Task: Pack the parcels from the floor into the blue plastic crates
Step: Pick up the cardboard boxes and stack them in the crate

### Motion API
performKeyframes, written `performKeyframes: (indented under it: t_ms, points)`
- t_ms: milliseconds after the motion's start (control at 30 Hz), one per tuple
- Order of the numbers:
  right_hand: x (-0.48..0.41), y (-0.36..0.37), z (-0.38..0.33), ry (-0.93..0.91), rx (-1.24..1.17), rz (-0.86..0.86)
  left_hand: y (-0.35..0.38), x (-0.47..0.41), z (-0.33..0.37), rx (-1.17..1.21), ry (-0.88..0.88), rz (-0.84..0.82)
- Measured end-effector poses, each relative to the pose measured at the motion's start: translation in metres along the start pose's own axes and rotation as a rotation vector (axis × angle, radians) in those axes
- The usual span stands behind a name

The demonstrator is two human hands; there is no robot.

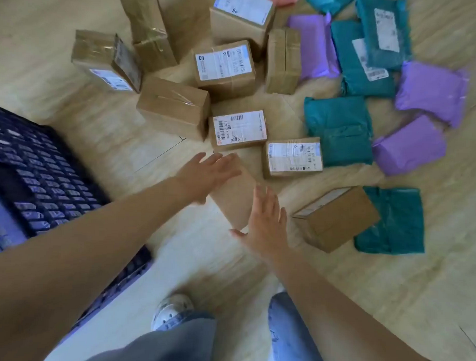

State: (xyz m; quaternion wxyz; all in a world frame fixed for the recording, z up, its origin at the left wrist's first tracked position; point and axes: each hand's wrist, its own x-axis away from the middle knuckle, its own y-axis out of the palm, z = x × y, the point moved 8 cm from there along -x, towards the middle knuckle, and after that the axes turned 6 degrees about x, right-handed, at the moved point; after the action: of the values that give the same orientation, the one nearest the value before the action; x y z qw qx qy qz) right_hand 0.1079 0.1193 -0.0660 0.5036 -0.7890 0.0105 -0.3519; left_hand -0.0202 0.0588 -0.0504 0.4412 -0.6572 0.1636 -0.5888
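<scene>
A plain brown cardboard parcel (236, 192) lies on the wooden floor between my hands. My left hand (208, 174) hovers over its far left end, fingers spread. My right hand (266, 222) is over its near right end, fingers apart, holding nothing. Neither hand grips the parcel. The dark blue plastic crate (40, 178) stands at the left, its lattice wall beside my left forearm. Several more brown boxes lie beyond, such as a labelled box (238, 129) and another labelled box (293, 156).
A brown box (335, 217) lies right of my right hand beside a teal mailer bag (392, 220). More teal bags (339, 130) and purple bags (410, 146) spread at the right. My legs and a white shoe (171, 310) are at the bottom.
</scene>
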Motion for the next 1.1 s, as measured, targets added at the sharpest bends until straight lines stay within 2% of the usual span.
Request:
performKeyframes:
  t_ms: [133, 300, 533, 867, 1100]
  points:
    - [-0.008, 0.012, 0.000, 0.043, -0.009, 0.066, 0.012, -0.016, -0.004, -0.019, -0.015, -0.033]
    - [-0.015, 0.022, -0.001, 0.087, -0.030, 0.115, 0.022, -0.031, -0.001, 0.124, -0.008, -0.003]
    - [-0.022, 0.013, -0.005, 0.040, -0.021, 0.143, 0.023, -0.035, -0.002, 0.199, -0.014, 0.040]
    - [-0.022, -0.064, -0.039, -0.107, -0.035, 0.110, -0.024, 0.003, -0.045, 0.231, -0.030, 0.197]
    - [-0.027, -0.145, -0.082, -0.135, -0.012, 0.106, -0.068, 0.044, -0.091, 0.313, -0.024, 0.328]
